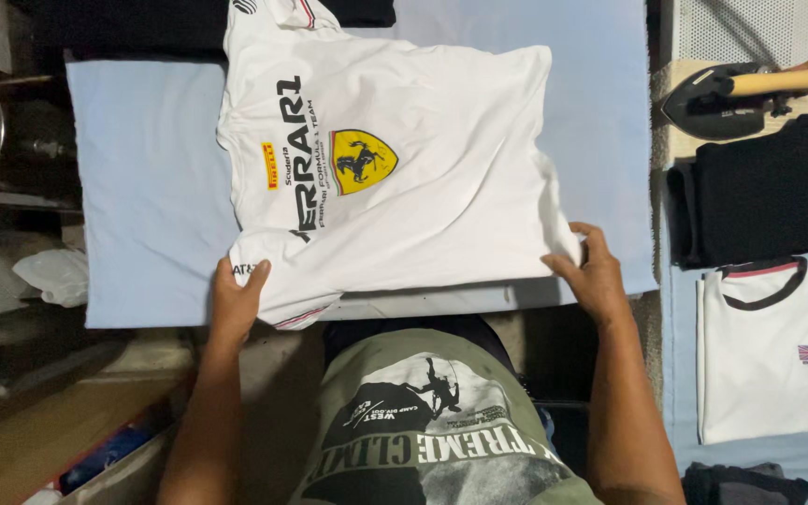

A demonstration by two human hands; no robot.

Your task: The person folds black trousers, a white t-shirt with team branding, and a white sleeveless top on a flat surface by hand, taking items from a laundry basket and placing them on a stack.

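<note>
White T-shirt (423,159) lay flat on a pale blue padded board (151,187), printed side up: yellow shield badge at centre, black lettering running sideways beside it, small yellow tag near it. Fabric mostly smooth, slight creases toward the near hem. Left hand (236,299) gripped the near left sleeve edge. Right hand (596,271) pinched the near right corner. To the right: iron (741,93), folded black garment (769,187), folded white shirt (759,346).
</note>
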